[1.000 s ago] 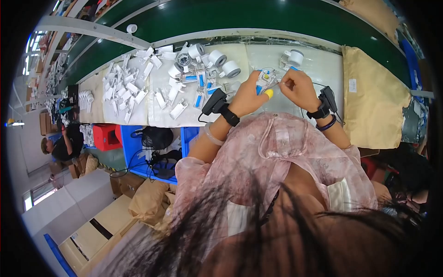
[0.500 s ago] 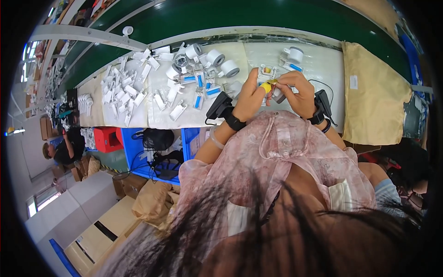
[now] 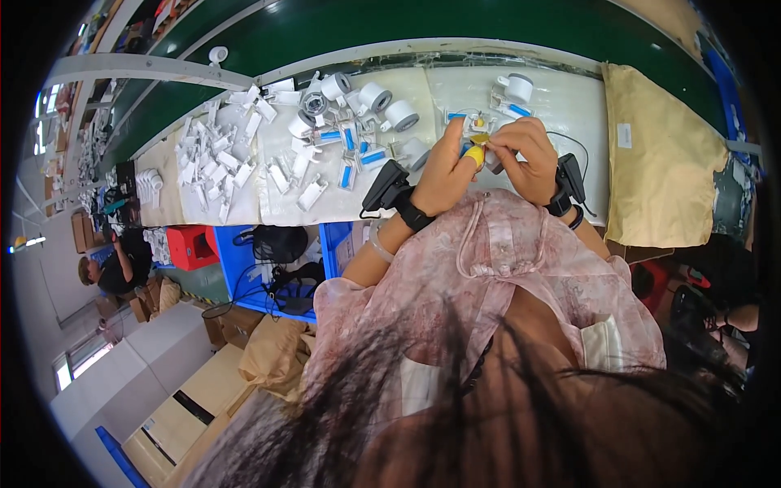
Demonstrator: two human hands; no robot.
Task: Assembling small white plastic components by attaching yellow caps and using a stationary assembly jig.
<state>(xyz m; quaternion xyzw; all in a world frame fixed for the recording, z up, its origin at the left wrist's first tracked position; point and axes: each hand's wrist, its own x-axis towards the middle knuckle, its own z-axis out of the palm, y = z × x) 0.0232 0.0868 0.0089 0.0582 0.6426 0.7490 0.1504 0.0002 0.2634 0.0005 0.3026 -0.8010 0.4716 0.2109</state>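
My left hand (image 3: 446, 167) and my right hand (image 3: 525, 156) meet close to my chest, above the near edge of the white worktable (image 3: 561, 98). Both pinch one small white part with a yellow tip (image 3: 476, 150) between their fingertips; most of the part is hidden by the fingers. A yellow cover sits on my left thumb. Each wrist carries a black strapped device. Just beyond the hands lie a few white-and-blue parts (image 3: 465, 122) and a white roll (image 3: 517, 86).
Many small white pieces (image 3: 244, 146) and white rolls (image 3: 382, 98) cover the table's left half. A tan padded sheet (image 3: 663, 159) lies at the right. A green belt (image 3: 455, 24) runs behind. Blue and red crates (image 3: 244, 252), cardboard boxes and another seated person (image 3: 110, 268) are at lower left.
Both hands have drawn back from the table toward my chest, still together on the small part. The view has tilted slightly.
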